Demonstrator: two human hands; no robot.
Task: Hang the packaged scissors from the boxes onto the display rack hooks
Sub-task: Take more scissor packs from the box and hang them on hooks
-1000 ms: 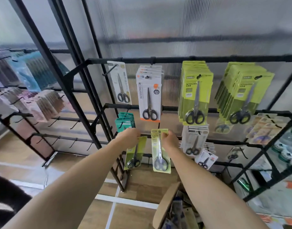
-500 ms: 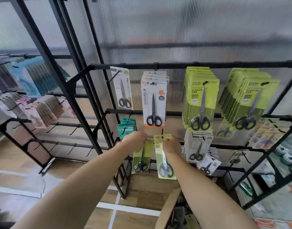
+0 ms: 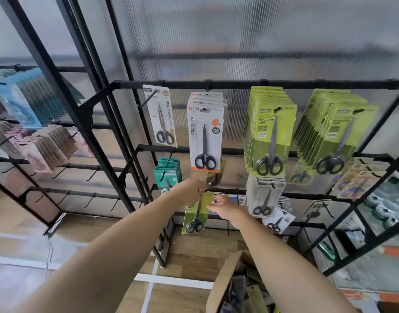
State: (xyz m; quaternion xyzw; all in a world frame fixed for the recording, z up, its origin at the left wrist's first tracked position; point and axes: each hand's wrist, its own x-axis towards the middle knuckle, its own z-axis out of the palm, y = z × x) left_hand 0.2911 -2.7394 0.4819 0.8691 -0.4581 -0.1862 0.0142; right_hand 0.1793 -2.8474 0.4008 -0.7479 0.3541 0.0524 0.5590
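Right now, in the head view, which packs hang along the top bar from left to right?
Single white scissors pack → white and orange scissors stack → first green scissors stack → second green scissors stack.

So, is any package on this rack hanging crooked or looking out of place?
Yes. The green scissors pack below the left hand hangs tilted, its bottom swung leftward. The right hand touches its top. The other hanging stacks look tidy.
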